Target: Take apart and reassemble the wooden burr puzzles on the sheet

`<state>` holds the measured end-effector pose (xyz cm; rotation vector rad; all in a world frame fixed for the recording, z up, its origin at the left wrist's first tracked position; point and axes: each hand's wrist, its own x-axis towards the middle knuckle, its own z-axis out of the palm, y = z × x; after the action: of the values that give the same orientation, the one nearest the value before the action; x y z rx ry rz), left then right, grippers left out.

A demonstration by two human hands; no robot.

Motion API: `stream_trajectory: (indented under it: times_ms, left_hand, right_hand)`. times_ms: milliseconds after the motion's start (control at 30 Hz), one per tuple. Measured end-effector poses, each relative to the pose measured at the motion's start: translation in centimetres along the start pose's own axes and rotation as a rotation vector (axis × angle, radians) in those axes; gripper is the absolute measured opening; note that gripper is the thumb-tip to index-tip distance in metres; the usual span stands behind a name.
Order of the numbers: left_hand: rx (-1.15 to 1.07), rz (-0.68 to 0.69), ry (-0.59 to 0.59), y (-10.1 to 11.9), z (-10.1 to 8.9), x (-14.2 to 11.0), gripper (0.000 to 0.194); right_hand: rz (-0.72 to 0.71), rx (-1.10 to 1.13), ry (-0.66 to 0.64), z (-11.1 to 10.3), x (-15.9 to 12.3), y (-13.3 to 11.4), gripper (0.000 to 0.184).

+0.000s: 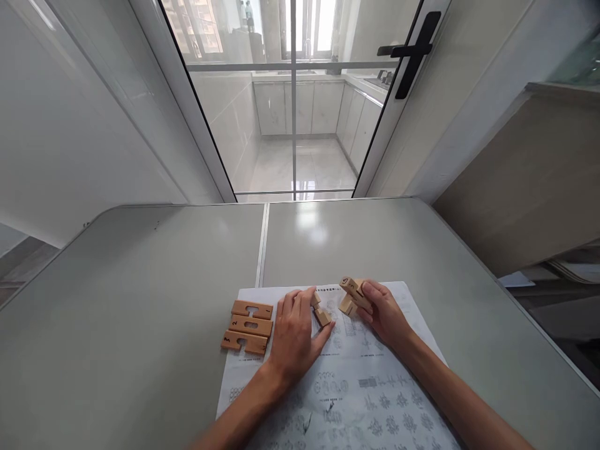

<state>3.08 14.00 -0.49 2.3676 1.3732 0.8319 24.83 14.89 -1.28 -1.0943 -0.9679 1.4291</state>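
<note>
Between the thumb and fingers of my left hand (294, 330) is a light wooden puzzle piece (322, 316) with notches, low over the printed sheet (370, 362). The hand partly hides it. My right hand (384, 311) grips several interlocked wooden puzzle pieces (350, 297), held above the sheet's upper part; one end shows a dark mark. Left of my left hand lie three notched wooden pieces in a column: the top piece (240, 309), the middle piece (235, 323) marked 2, and the bottom piece (255, 345) marked 3.
The sheet, covered in small diagrams, lies on a grey table (140, 300) with a pale seam (262, 244). Beyond the table's far edge stands a glass door (276, 162) with a black handle (416, 53). White walls flank it.
</note>
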Motion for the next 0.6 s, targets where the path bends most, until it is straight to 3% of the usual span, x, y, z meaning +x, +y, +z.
stream_trajectory:
  times_ms: [200, 300, 367, 433, 467, 600]
  left_hand:
    - [-0.047, 0.064, -0.010, 0.5, -0.4, 0.0, 0.072]
    - [-0.152, 0.101, 0.002, 1.2, -0.8, 0.1, 0.057]
    - [-0.235, 0.093, -0.008, 1.6, -1.0, 0.1, 0.037]
    - [-0.315, 0.048, -0.036, 1.9, -1.0, 0.0, 0.014]
    - [-0.360, 0.011, -0.055, 2.1, -1.0, 0.0, 0.011]
    - [-0.547, -0.167, -0.106, 2.3, -0.9, 0.0, 0.025]
  right_hand:
    - [-0.006, -0.008, -0.052, 0.4, -0.1, -0.2, 0.050]
    - [-0.012, -0.010, -0.081, 0.5, -0.3, -0.2, 0.043]
    - [-0.009, -0.040, -0.102, 0.6, -0.4, -0.1, 0.041]
    - [-0.004, -0.093, -0.117, 0.7, -0.5, -0.2, 0.042]
    - [-0.002, -0.119, -0.121, 0.8, -0.6, -0.3, 0.043]
    - [-0.017, -0.192, -0.125, 1.0, -0.6, -0.6, 0.048]
